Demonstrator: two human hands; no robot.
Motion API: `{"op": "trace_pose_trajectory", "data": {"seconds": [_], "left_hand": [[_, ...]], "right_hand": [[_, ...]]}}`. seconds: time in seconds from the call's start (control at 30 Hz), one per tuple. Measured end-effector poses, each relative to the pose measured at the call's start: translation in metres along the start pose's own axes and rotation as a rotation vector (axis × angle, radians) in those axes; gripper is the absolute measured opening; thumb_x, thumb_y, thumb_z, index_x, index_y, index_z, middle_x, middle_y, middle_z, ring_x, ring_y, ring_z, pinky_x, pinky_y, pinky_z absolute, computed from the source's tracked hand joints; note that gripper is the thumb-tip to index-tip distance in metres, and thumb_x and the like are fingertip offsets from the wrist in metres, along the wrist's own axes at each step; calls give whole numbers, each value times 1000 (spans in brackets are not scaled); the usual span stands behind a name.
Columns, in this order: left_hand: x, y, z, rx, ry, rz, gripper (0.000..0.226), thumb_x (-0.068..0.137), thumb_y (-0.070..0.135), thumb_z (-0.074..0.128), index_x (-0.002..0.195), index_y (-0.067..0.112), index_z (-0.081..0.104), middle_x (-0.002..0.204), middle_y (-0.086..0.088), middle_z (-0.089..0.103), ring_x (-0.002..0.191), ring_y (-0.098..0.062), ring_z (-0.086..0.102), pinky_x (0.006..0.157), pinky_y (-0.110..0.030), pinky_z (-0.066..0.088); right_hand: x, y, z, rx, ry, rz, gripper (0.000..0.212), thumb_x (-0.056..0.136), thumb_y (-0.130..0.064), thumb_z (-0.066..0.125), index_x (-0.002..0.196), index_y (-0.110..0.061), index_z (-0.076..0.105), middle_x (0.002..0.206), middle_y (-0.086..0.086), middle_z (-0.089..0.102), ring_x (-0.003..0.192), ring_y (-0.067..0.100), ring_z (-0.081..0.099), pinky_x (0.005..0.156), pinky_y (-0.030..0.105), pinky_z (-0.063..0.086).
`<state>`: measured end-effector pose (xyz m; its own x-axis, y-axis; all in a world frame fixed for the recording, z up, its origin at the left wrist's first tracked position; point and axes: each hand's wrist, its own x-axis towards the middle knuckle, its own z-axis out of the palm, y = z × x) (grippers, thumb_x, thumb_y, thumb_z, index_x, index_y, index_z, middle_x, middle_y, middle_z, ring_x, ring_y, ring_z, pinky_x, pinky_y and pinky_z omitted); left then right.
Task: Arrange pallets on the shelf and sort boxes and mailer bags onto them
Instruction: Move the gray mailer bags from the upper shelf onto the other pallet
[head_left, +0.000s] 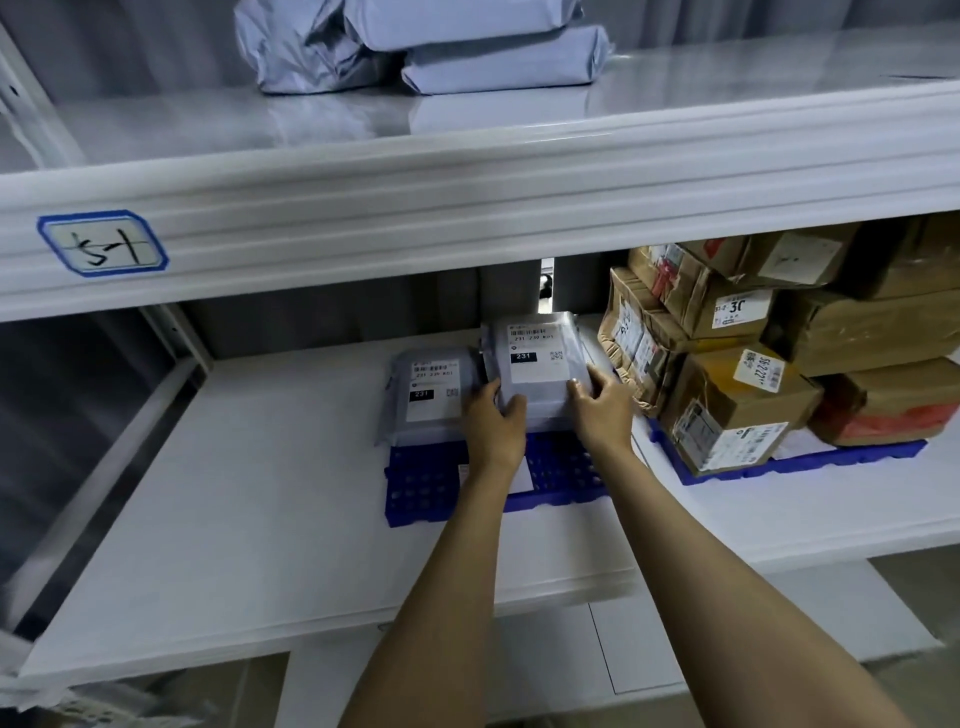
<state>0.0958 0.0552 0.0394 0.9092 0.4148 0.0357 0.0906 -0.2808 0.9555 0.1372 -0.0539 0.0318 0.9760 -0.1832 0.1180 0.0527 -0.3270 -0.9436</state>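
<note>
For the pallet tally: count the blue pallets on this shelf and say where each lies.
2. One blue pallet lies mid-shelf beneath the grey mailer bags; the other pallet lies to its right under the stacked cardboard boxes. Others may be hidden outside the view.

A blue-bordered handwritten label (102, 243) is sitting at nine o'clock. A grey backdrop with vertical folds (753, 18) is hanging at one o'clock. A pale seamed surface (639, 654) is showing at six o'clock.

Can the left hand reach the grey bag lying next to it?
Probably yes: the left mailer bag lies right beside the left hand, nothing between them, though that hand grips the right mailer bag.
</note>
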Motion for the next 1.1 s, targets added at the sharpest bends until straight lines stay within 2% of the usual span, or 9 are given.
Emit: {"op": "trace_pose_trajectory", "data": {"seconds": [0.13,0.27,0.4,0.5,0.6,0.77,0.93,1.0,1.1], "left_hand": [[6,-8,5,212,-11,37,48,93,27,60,138,16,48,139,-7,49,131,-25,41,105,-35,40],[8,-9,10,258,-3,63,48,92,30,61,136,16,48,137,-9,49,129,-25,44,103,-35,43],[4,-4,9,409,13,95,47,92,33,59,135,16,48,141,-10,42,133,-25,36,103,-33,39],[-3,-2,3,490,30,126,50,92,37,58,136,15,47,146,-10,37,138,-28,28,106,-39,37],[-16,4,-6,517,30,183,52,92,38,57,138,16,46,146,-7,37,137,-26,26,107,-38,37],[-53,19,-31,551,101,436,50,92,37,59,136,15,51,142,-6,45,133,-24,30,107,-39,37],[-110,49,-59,513,181,706,46,92,33,57,132,11,54,133,-6,54,128,-24,40,103,-42,40],[-131,65,-68,486,228,839,45,91,35,51,128,11,58,126,-5,58,122,-22,45,98,-39,45],[-156,100,-77,470,308,1037,41,89,32,51,121,8,62,118,-5,63,113,-20,50,93,-33,47]], "right_hand": [[7,6,2,-77,-84,-36,47,95,-18,54,139,-5,45,133,13,57,118,25,54,97,33,45],[11,10,2,-111,-127,-31,50,97,-20,52,143,-6,40,137,12,54,124,28,51,103,39,43],[11,11,2,-201,-73,-32,50,98,-23,48,145,-10,39,142,11,49,131,27,44,109,44,37],[1,7,0,-259,-14,-72,47,98,-21,48,143,-9,41,144,11,47,134,26,39,112,43,33],[-18,1,-4,-320,24,-142,45,98,-21,47,142,-11,43,146,8,45,138,23,34,115,38,27],[-64,-16,-18,-352,67,-334,45,97,-23,46,141,-14,45,146,8,45,138,24,34,115,38,25],[-121,-50,-53,-329,205,-533,47,96,-28,40,140,-13,47,144,9,47,137,26,35,114,43,27],[-141,-66,-71,-281,304,-622,48,93,-32,37,135,-13,52,139,6,53,130,24,42,109,42,34],[-159,-96,-98,-221,478,-796,37,91,-27,44,120,-10,61,120,5,63,111,24,53,94,38,43]]}}
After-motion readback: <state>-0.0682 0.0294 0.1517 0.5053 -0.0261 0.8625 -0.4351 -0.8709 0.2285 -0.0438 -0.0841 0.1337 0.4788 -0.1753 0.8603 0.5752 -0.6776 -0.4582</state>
